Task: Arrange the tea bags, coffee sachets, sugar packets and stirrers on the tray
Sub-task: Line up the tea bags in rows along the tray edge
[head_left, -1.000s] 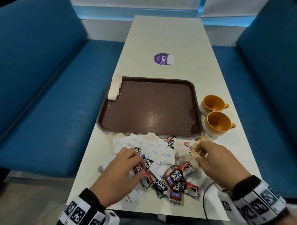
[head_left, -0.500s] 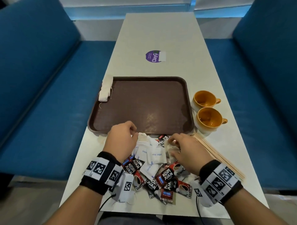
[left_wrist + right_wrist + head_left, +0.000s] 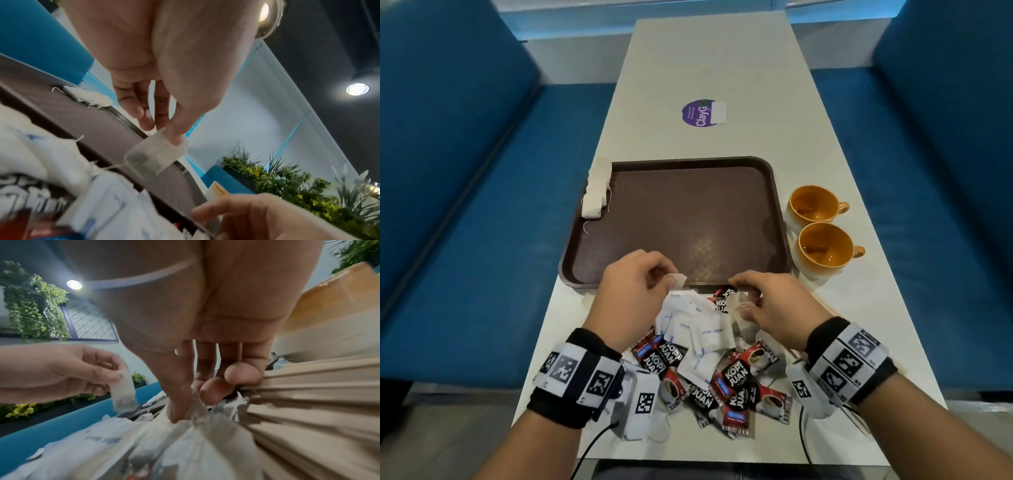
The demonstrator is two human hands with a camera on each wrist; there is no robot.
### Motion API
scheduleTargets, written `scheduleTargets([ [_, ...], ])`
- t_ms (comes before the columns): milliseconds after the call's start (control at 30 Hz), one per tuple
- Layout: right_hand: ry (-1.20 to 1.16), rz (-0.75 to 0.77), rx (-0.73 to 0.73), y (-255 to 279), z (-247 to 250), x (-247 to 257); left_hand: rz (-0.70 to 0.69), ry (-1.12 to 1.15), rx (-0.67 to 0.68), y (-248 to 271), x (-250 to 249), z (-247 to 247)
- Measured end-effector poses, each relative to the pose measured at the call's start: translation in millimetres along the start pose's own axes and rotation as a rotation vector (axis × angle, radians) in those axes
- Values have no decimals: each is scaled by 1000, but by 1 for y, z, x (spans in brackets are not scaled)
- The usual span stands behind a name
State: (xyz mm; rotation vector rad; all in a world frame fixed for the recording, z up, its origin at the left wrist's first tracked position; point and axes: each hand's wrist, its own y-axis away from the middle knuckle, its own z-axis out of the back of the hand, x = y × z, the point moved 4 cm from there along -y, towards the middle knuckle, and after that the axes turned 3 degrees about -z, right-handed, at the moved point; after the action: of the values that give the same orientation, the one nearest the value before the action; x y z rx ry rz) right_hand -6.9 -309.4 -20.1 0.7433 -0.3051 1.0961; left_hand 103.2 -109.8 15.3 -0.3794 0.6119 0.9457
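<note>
The left hand (image 3: 633,294) is pinching one tea bag (image 3: 155,158) between thumb and fingertips, holding it just above the near rim of the brown tray (image 3: 779,219). The right hand (image 3: 777,308) is gripping another tea bag (image 3: 741,317) at the top of the mixed pile, its thumb and fingers closed on the paper. That pile is lying on the bench (image 3: 709,61) just in front of the tray: white sugar packets (image 3: 712,330) are overlapping red-and-black coffee sachets (image 3: 736,380). Stacked tea bags (image 3: 596,192) are sitting on the tray's far left edge. Wooden stirrers (image 3: 320,410) are lying under the right wrist. Two orange cups (image 3: 822,229) are standing right of the tray.
</note>
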Motion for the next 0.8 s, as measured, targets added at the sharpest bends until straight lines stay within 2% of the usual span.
scheduleTargets([
  [200,78,43,-61,-5,0,4,-70,246,0,24,-7,20],
  [367,5,64,-110,4,13,5,-109,404,73,39,-17,5],
  [500,-149,108,-174,22,32,15,-141,439,106,43,-29,-13],
  [600,-278,178,-212,37,41,28,-264,387,84,41,-41,-22],
  [700,-408,248,-167,48,45,37,-316,378,72,36,-50,-26],
  [800,-508,274,-132,54,49,36,-294,409,33,35,-50,-28],
])
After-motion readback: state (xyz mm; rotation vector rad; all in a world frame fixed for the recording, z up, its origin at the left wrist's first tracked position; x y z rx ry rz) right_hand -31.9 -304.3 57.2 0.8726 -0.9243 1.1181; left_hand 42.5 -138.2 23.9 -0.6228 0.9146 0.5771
